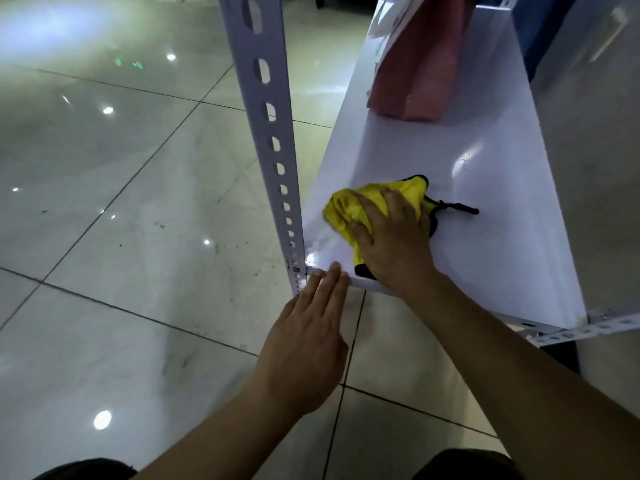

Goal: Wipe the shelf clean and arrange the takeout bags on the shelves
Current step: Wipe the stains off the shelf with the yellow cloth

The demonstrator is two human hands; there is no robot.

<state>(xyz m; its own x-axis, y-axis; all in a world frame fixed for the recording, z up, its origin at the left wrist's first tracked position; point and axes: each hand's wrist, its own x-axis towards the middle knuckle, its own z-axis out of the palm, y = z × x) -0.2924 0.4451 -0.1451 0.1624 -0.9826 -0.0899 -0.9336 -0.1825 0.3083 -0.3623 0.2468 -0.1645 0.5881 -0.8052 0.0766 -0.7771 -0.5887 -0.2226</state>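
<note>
A white shelf board (485, 188) runs away from me on the right. My right hand (394, 244) lies flat on a crumpled yellow cloth with black trim (349, 206), pressing it onto the near end of the board. A black strap of the cloth trails to the right. My left hand (308, 344) is flat with its fingers together, the fingertips touching the shelf's front corner and holding nothing. A red takeout bag (415, 64) stands farther back on the same board, with a white bag (391, 19) partly seen behind it.
A white perforated upright post (266, 109) rises at the shelf's near left corner. A perforated rail (588, 329) edges the board at the right. Glossy tiled floor (121, 202) lies to the left and below. A pale wall (595, 133) stands right of the shelf.
</note>
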